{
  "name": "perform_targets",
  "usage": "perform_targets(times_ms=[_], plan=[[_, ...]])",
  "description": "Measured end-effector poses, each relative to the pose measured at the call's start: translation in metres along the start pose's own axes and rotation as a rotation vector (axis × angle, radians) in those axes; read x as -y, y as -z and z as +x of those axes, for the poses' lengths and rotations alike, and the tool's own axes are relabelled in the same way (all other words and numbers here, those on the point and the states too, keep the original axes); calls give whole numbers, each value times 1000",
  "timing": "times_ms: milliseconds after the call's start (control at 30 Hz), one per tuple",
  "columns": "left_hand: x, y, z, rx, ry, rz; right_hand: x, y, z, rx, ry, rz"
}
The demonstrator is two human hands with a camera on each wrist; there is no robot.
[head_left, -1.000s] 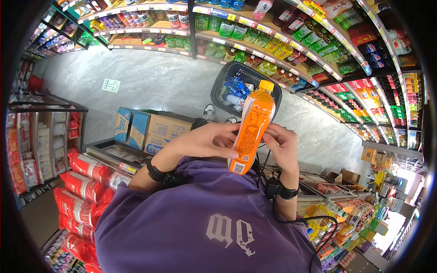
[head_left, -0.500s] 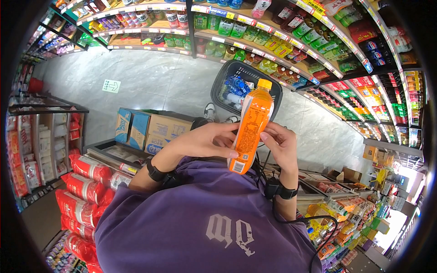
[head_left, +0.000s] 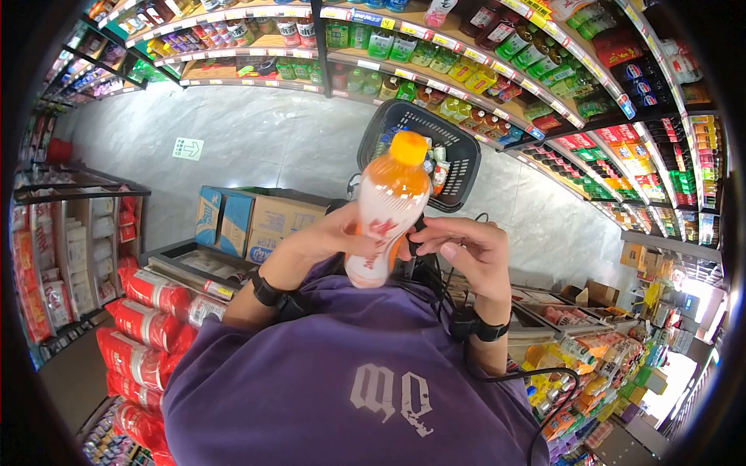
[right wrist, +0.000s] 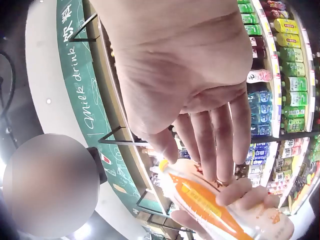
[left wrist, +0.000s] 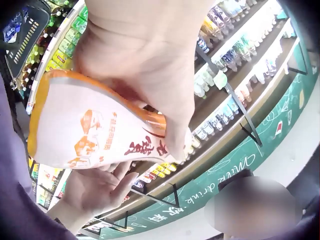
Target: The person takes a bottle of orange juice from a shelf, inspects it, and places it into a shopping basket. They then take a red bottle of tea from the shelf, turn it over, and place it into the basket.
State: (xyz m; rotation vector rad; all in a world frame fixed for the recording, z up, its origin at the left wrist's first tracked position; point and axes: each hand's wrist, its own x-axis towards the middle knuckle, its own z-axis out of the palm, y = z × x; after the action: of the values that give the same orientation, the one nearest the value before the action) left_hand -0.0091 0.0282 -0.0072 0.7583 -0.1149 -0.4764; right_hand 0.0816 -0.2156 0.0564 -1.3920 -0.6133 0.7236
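Note:
An orange-drink bottle with a yellow cap stands tilted before the person's chest, its white label with red characters facing up. My left hand grips it around the side, thumb across the label. In the left wrist view the bottle lies below the left palm. My right hand is beside the bottle with its fingers loosely extended. From the right wrist, the right hand has long straight fingers close over the bottle, which the left fingers wrap.
A dark shopping basket with several packaged items is on the floor behind the bottle. Drink shelves curve along the far side. Cardboard boxes and red bags stand on the left. A black cable hangs by the right arm.
The bottle has turned from its orange printed back to the white label side and moved slightly left. My right hand has let go of it, while the left hand keeps its grip.

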Motion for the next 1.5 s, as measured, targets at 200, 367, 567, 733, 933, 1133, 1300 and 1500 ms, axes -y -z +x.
perform_targets(times_ms=[200,367,567,733,933,1133,1300,1500], plan=[[6,12,-2,242,-56,-179,-11,1,3,13,-54,-38],[17,13,3,288,-109,-291,-12,-2,5,-9,-90,-14],[16,11,3,372,-223,-696,-13,-1,3,-40,-122,-35],[1,5,-5,265,-286,-614,-20,1,6,-74,-129,-12],[8,10,-5,218,-301,-687,-14,-3,8,-61,-106,-49],[-3,1,-5,144,-310,-646,-15,-2,9,-65,-94,-63],[1,8,-3,212,-302,-651,-17,1,6,-67,-93,-56],[7,14,-1,227,-310,-732,-18,3,5,-60,-93,-54]])
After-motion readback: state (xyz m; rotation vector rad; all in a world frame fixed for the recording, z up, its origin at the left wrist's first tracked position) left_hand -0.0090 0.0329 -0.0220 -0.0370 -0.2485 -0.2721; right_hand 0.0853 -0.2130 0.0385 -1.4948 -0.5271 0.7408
